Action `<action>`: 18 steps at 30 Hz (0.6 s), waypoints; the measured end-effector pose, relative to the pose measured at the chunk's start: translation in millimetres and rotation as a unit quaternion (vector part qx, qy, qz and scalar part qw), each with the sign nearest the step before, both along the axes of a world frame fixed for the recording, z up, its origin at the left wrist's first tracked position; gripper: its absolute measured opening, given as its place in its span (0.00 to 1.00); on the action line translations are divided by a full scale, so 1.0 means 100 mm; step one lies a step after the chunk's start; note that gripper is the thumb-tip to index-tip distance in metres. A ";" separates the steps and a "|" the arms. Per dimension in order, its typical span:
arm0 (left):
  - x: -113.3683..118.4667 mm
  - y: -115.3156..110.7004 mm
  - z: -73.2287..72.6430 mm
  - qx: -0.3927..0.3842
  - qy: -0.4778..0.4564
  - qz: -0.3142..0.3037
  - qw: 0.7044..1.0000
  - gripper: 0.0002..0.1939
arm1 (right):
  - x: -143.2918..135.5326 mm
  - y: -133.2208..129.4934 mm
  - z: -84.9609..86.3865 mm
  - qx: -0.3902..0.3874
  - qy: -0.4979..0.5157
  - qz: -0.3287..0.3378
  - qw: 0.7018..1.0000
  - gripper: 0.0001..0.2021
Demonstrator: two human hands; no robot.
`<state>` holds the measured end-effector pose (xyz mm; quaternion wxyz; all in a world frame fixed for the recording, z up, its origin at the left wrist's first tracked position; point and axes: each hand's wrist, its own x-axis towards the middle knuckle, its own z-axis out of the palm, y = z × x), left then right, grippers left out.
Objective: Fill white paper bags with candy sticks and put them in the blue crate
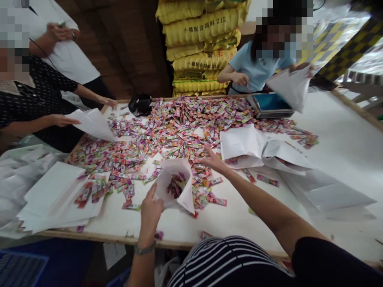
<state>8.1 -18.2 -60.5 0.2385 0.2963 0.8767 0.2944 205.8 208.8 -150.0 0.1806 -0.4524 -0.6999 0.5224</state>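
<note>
My left hand grips the near left side of a white bag, whose mouth gapes upward. Several small colourful packets lie inside the bag. Just right of the bag's mouth, my right hand reaches over the spread of packets with its fingers stretched out and apart. Nothing shows in that hand, though its fingertips are close to the packets and partly blurred. Filled white bags rest to the right of my right hand.
Flat white bags are stacked at the left table edge, with loose packets on top. A person at left and another across the table each hold a white bag. A blue-lined box and yellow sacks stand at the back.
</note>
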 end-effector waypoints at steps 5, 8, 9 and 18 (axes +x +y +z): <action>-0.03 -0.18 0.18 -0.007 -0.095 0.162 0.982 0.41 | -0.13 -0.78 -1.11 0.227 -0.258 0.224 0.912 0.63; -0.03 -0.18 0.13 -0.024 -0.106 0.205 0.973 0.41 | -0.47 -0.93 -1.46 0.269 -0.254 0.307 0.877 0.59; -0.05 -0.18 0.10 -0.031 -0.111 0.218 0.969 0.42 | -0.60 -0.83 -1.50 0.281 -0.253 0.310 0.872 0.57; -0.13 -0.19 -0.07 -0.010 -0.099 0.219 0.970 0.42 | -1.35 1.02 -1.48 0.155 -0.417 0.228 0.866 0.59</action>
